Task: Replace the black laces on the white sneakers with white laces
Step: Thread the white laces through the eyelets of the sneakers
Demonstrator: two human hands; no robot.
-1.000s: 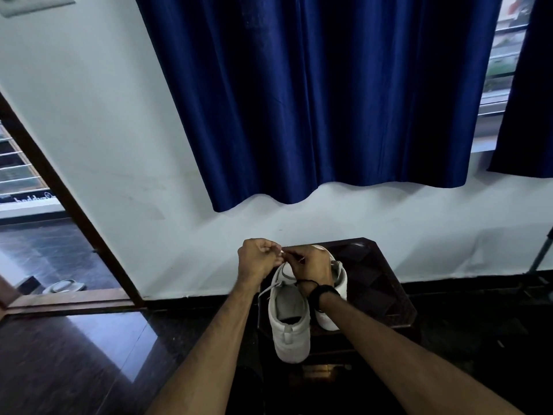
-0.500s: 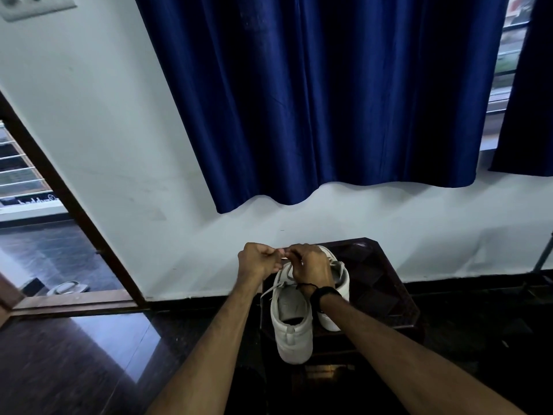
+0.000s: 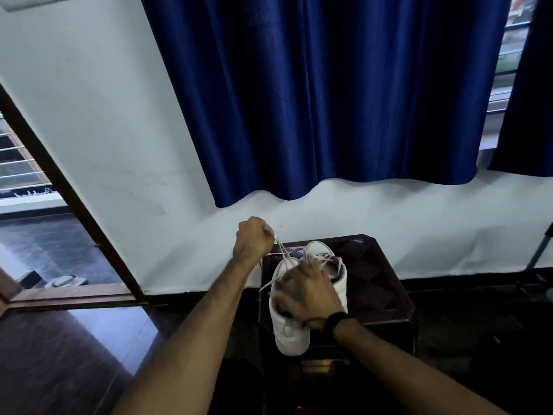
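Two white sneakers stand side by side on a dark wooden stool (image 3: 386, 283), toes toward the wall. My left hand (image 3: 253, 239) is raised above and left of the near sneaker (image 3: 288, 330) and pinches the white lace (image 3: 282, 253), which runs taut down to the shoe's eyelets. My right hand (image 3: 308, 295) lies over the near sneaker's opening and grips it, fingers curled round its collar. The second sneaker (image 3: 324, 253) sits to the right, with white laces across its tongue. No black lace is visible.
Blue curtains (image 3: 329, 100) hang on the white wall behind the stool. A brown door frame (image 3: 74, 211) stands at the left, with a sandal (image 3: 64, 280) on the floor beyond it. The floor around is dark and glossy. A metal leg (image 3: 538, 250) leans at the far right.
My left hand has pulled up and left, drawing the white lace taut. My right hand has left the lace and dropped back onto the near sneaker's collar.
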